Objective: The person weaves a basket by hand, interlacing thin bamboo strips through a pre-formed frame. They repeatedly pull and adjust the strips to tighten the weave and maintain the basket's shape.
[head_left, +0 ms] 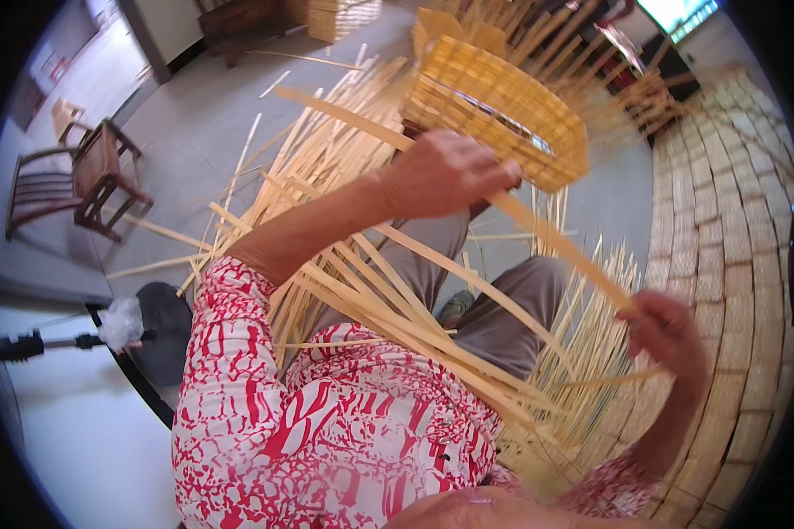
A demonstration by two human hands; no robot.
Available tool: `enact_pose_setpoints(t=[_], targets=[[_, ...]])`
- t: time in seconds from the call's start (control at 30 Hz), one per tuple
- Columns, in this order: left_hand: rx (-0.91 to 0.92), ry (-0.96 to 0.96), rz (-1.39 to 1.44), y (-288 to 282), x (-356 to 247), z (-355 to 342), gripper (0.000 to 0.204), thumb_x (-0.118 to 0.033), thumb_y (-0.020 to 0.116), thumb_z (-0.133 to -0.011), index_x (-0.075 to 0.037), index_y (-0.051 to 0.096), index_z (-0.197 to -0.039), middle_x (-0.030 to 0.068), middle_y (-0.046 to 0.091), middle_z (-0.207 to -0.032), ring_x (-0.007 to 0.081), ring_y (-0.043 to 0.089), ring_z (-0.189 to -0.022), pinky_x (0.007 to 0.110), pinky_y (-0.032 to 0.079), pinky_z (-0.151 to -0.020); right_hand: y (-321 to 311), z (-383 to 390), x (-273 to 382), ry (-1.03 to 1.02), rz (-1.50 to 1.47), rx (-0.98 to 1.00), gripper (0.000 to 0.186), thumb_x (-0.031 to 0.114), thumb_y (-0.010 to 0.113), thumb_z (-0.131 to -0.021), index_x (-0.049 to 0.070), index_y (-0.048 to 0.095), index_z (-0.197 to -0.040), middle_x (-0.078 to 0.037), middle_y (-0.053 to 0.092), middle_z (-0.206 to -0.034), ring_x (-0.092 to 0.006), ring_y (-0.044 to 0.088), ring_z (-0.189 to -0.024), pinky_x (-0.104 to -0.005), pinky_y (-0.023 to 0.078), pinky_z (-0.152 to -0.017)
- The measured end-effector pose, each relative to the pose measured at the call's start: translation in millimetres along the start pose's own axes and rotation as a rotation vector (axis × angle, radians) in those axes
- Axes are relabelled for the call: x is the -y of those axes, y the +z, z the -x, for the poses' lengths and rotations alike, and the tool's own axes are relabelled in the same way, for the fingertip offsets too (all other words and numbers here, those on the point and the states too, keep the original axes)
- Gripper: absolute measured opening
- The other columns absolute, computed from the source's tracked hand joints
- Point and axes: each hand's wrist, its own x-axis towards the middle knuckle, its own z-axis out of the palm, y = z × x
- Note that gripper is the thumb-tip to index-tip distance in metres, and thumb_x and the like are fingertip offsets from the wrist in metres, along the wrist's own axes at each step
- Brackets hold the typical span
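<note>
A long, flat pale strip of bamboo or a similar material point(563, 245) stretches between my two hands, slanting down to the right. My left hand point(460, 175) is closed round it, and its free end sticks out past that hand to the upper left. At the right, my right hand point(666, 333) pinches the strip near its lower end. Just beyond my left hand is a yellow woven basket point(494, 101) with unwoven strip ends fanning out behind it. Several loose strips point(415, 328) lie across my lap.
Piles of loose strips point(331, 145) cover the floor ahead and to my right. A wooden chair point(106, 172) stands at the left, above a round black disc point(163, 331). Woven pieces are stacked point(715, 264) along the right side. A woven box point(344, 18) sits at the back.
</note>
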Motion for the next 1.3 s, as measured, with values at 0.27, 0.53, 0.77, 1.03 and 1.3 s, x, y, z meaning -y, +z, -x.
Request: enact_pose_setpoints(t=[0.27,0.53,0.77,1.03,1.3], targets=[[0.186,-0.208,-0.010,28,44,42,0.033,-0.009,0.068,-0.085,-0.011,0.061,-0.118,0.0070,0.066,-0.083,0.0285,0.069,-0.075,0.041,0.053,-0.059,-121,-28,-55,0.061,0.328,-0.058,0.020,0.017,0.061,-0.101,0.002,0.067,-0.088,0.000,0.059,-0.067,-0.0049,0.058,-0.059,-0.0215,0.047,-0.052],[0.181,-0.249,0.118,65,46,15,0.030,-0.010,0.065,-0.087,-0.013,0.059,-0.116,0.0088,0.066,-0.081,0.0314,0.068,-0.072,0.042,0.053,-0.058,-121,-125,-20,-0.022,0.263,0.221,0.026,0.028,0.061,-0.103,0.007,0.071,-0.091,0.001,0.062,-0.065,-0.0038,0.047,-0.042,-0.0192,0.037,-0.035],[0.018,-0.506,0.230,48,54,-9,0.023,-0.019,0.063,-0.098,-0.018,0.058,-0.121,0.0146,0.069,-0.080,0.0393,0.068,-0.070,0.048,0.051,-0.055,-224,-116,93,-0.054,0.750,0.036,0.019,0.023,0.068,-0.098,0.005,0.070,-0.093,-0.001,0.063,-0.067,-0.0063,0.057,-0.050,-0.0216,0.046,-0.043],[0.387,-0.303,0.109,59,53,47,0.031,-0.007,0.066,-0.088,-0.011,0.061,-0.118,0.0123,0.072,-0.091,0.0332,0.071,-0.078,0.042,0.056,-0.064,-111,-142,-74,-0.016,0.189,0.239,0.026,0.029,0.071,-0.096,0.004,0.073,-0.092,-0.003,0.065,-0.064,-0.0062,0.061,-0.052,-0.0228,0.049,-0.045],[0.218,-0.393,0.291,48,74,27,0.033,-0.029,0.074,-0.092,-0.005,0.068,-0.114,0.0110,0.070,-0.089,0.0262,0.070,-0.079,0.035,0.057,-0.073,-15,-188,-146,-0.249,0.613,-0.240,0.016,0.021,0.063,-0.097,0.006,0.070,-0.095,-0.010,0.063,-0.067,-0.0295,0.063,-0.064,-0.0395,0.047,-0.059]])
